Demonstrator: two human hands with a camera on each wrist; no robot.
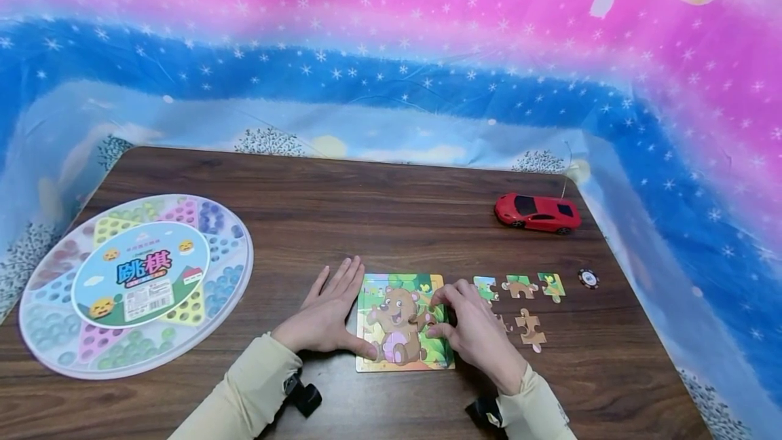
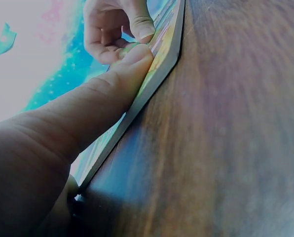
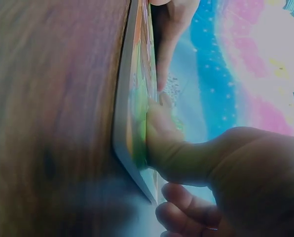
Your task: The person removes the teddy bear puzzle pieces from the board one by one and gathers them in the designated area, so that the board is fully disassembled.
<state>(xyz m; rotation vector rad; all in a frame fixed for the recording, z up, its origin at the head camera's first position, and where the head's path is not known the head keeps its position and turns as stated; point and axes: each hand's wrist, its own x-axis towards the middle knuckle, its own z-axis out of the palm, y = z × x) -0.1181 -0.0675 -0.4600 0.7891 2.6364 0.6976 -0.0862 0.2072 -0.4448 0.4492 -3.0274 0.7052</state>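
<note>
A bear jigsaw puzzle (image 1: 400,348) in a shallow board lies on the table between both hands. My left hand (image 1: 326,314) rests along its left edge with fingers straight, the thumb pressing on the lower left corner. Over the right part of the picture, my right hand (image 1: 479,331) has thumb and index finger bent, pinching a puzzle piece (image 1: 425,319) with brown on it. In the left wrist view, the left thumb (image 2: 107,89) lies on the board's edge. The right thumb (image 3: 164,136) bears on the puzzle's surface in the right wrist view.
Several loose puzzle pieces (image 1: 530,331) lie right of the right hand. Beyond them are a poker chip (image 1: 589,278) and a red toy car (image 1: 537,214). A round Chinese checkers set (image 1: 229,257) sits at the left of the wooden table (image 1: 342,202). Patterned cloth (image 1: 391,87) surrounds the table.
</note>
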